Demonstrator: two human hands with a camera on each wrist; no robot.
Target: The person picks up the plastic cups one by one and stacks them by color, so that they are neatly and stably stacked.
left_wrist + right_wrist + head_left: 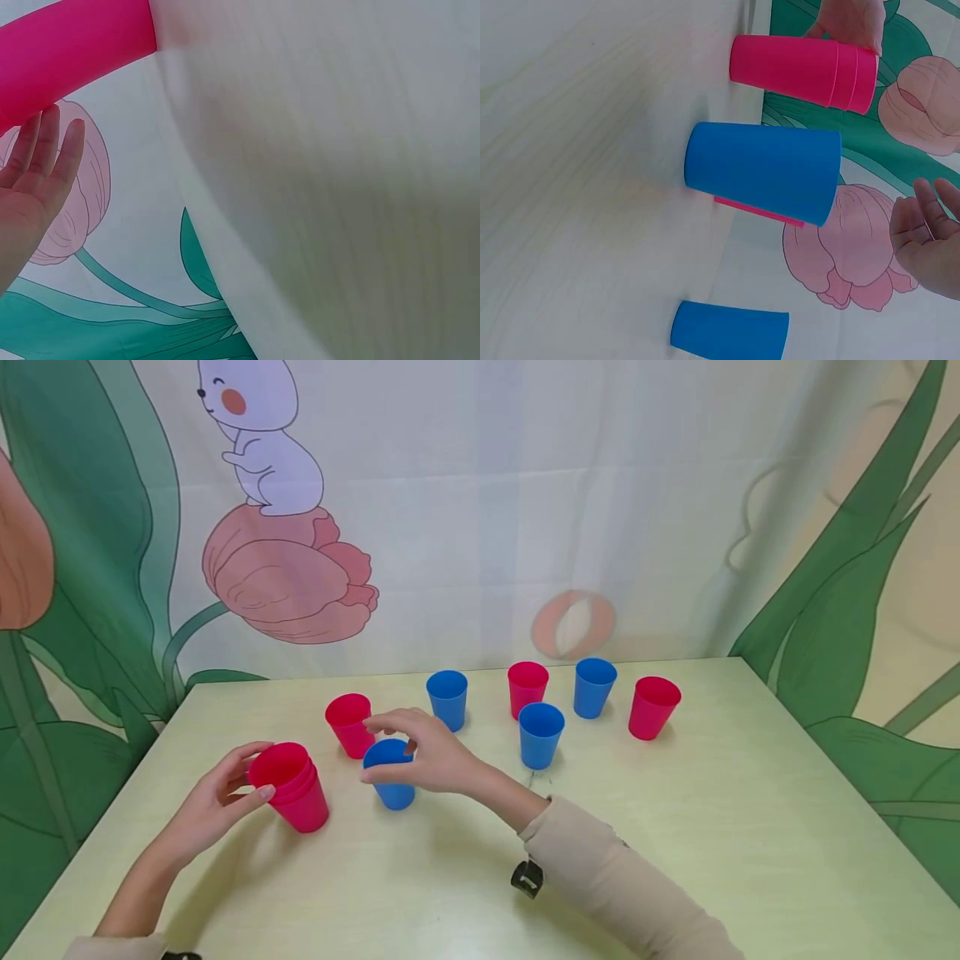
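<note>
On the left of the table my left hand (206,806) holds a stack of nested red cups (306,806), thumb on the near side and fingers behind. Several rims show near the stack's top in the right wrist view. My right hand (442,762) hovers at the rim of a blue cup (395,795), thumb and fingers spread apart. In the right wrist view a gap separates this hand (930,240) from the blue cup (761,169). Just behind that cup stands a single red cup (348,725), partly covered by my right fingertips in the head view.
Farther back stand blue cups (447,702) (540,739) (595,692) and red cups (527,687) (654,710), all upright, mouths up. A printed curtain (450,527) hangs behind the table's (675,860) far edge.
</note>
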